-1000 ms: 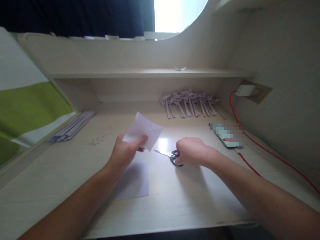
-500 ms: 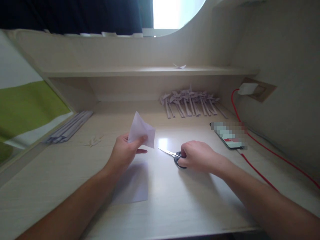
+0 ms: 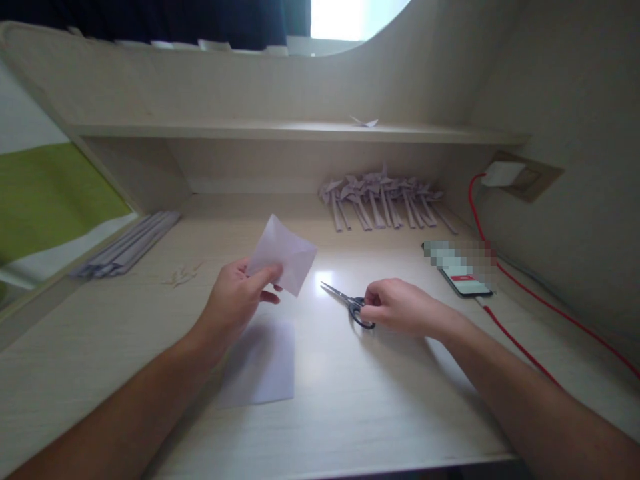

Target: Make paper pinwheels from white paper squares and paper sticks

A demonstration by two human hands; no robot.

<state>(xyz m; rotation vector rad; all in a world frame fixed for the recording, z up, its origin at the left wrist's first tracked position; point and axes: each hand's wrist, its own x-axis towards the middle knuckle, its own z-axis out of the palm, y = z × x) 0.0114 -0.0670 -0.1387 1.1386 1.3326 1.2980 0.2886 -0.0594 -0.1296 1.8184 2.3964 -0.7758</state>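
One folded paper (image 3: 283, 257) is pinched in the left hand (image 3: 235, 300) above the desk (image 3: 375, 400); the right hand (image 3: 395, 308) grips one pair of scissors (image 3: 347, 304) lying there. One flat sheet (image 3: 260, 363) lies near, one phone (image 3: 463, 277) right.

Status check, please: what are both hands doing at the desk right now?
Left hand pinching folded paper above desk. Right hand on scissors handles, blades flat on desk. Flat sheet beneath left wrist; nothing blocking.
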